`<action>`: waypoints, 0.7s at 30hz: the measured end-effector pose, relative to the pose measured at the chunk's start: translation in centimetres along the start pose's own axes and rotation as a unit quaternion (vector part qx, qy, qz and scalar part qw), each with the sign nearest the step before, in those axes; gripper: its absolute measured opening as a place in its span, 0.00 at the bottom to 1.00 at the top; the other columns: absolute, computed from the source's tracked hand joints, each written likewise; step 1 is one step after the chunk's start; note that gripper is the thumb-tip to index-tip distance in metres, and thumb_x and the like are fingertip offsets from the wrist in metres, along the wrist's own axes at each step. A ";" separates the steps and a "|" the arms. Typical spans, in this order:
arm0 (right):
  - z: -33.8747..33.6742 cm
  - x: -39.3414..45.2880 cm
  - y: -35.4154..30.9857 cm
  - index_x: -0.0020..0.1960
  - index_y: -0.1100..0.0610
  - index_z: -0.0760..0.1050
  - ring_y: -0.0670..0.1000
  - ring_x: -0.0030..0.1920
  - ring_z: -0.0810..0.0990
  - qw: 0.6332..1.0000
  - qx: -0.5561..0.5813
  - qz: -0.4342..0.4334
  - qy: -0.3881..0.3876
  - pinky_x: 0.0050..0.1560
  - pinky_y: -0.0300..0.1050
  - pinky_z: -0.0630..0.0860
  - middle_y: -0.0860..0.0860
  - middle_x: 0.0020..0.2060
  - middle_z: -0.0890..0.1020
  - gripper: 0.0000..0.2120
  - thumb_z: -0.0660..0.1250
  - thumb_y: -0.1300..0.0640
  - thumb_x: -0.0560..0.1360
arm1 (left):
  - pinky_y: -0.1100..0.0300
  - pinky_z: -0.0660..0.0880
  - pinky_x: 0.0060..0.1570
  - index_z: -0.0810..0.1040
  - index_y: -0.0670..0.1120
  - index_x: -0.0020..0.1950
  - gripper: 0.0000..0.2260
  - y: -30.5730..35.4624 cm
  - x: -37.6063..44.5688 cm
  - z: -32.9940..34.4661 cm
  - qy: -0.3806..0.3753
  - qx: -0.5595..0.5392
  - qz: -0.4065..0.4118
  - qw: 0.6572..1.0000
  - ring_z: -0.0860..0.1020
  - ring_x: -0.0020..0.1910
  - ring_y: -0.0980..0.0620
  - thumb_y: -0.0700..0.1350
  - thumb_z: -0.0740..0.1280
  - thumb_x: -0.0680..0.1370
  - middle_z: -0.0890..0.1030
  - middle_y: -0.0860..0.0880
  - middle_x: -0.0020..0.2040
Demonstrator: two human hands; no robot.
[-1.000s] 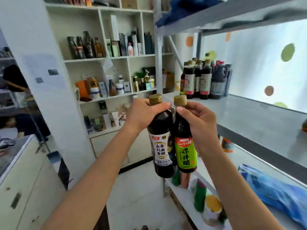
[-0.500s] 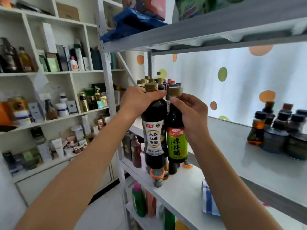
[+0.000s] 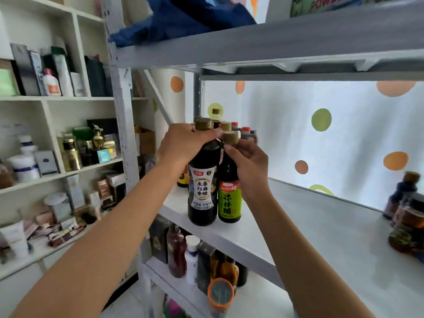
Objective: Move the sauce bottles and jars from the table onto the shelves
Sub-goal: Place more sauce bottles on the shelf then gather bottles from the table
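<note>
My left hand (image 3: 183, 143) grips the neck of a dark vinegar bottle with a white label (image 3: 203, 187). My right hand (image 3: 249, 164) holds the neck of a slimmer dark bottle with a green label (image 3: 229, 200). Both bottles stand upright and side by side, their bases on the near left part of the grey middle shelf (image 3: 309, 226). Right behind them stands a cluster of dark bottles with gold and red caps (image 3: 238, 129).
Several dark jars (image 3: 408, 216) crowd the shelf's right end. The upper shelf (image 3: 275, 40) hangs low overhead with blue cloth on it. Bottles and an orange-lidded jar (image 3: 220, 293) fill the shelf below. White wall shelving (image 3: 57, 173) with cosmetics stands at left.
Both hands carried the two bottles forward and up from beside the rack and set them down on the middle shelf. My view has moved closer to the rack.
</note>
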State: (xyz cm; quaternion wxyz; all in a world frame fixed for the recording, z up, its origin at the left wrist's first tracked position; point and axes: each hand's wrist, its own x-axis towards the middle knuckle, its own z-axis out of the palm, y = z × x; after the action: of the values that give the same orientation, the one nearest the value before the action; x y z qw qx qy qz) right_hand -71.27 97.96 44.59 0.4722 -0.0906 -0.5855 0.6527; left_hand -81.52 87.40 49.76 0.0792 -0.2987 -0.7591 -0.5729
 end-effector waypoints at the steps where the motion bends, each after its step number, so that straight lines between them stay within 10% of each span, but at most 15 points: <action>1: 0.4 0.5 0.8 0.56 0.61 0.81 0.57 0.50 0.86 1.000 -0.004 0.004 0.005 0.57 0.59 0.80 0.56 0.46 0.87 0.11 0.73 0.63 0.73 | 0.45 0.81 0.46 0.83 0.49 0.36 0.29 -0.4 0.8 0.1 0.002 -0.002 -0.005 1.000 0.84 0.39 0.50 0.74 0.71 0.55 0.84 0.52 0.35; 9: 0.7 3.1 4.6 0.57 0.61 0.78 0.55 0.52 0.85 1.000 -0.020 -0.001 0.018 0.60 0.59 0.79 0.54 0.48 0.86 0.12 0.73 0.62 0.75 | 0.48 0.79 0.54 0.84 0.55 0.47 0.26 -3.9 2.8 2.1 -0.027 -0.120 -0.029 0.992 0.84 0.46 0.54 0.72 0.71 0.62 0.85 0.56 0.44; 15: -0.5 2.1 5.4 0.64 0.57 0.73 0.51 0.55 0.83 0.996 -0.079 -0.030 -0.028 0.61 0.53 0.78 0.53 0.51 0.84 0.16 0.69 0.63 0.77 | 0.76 0.72 0.37 0.62 0.52 0.64 0.22 -6.5 -1.4 4.7 -0.004 -0.182 -0.027 0.983 0.77 0.52 0.62 0.56 0.68 0.76 0.76 0.57 0.53; 21: -1.9 -0.1 6.4 0.66 0.46 0.72 0.44 0.53 0.81 0.964 -0.254 -0.015 -0.081 0.55 0.47 0.80 0.42 0.53 0.83 0.16 0.65 0.49 0.79 | 0.53 0.80 0.53 0.64 0.50 0.68 0.36 -11.9 -5.9 6.7 0.115 -0.020 0.036 0.992 0.75 0.59 0.52 0.52 0.79 0.66 0.71 0.52 0.59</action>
State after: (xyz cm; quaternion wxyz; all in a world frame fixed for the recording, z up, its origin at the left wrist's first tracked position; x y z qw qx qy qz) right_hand -73.19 99.99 38.53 0.3945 -0.1452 -0.7699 0.4802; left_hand -81.75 89.42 35.06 0.1806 -0.2592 -0.7221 -0.6154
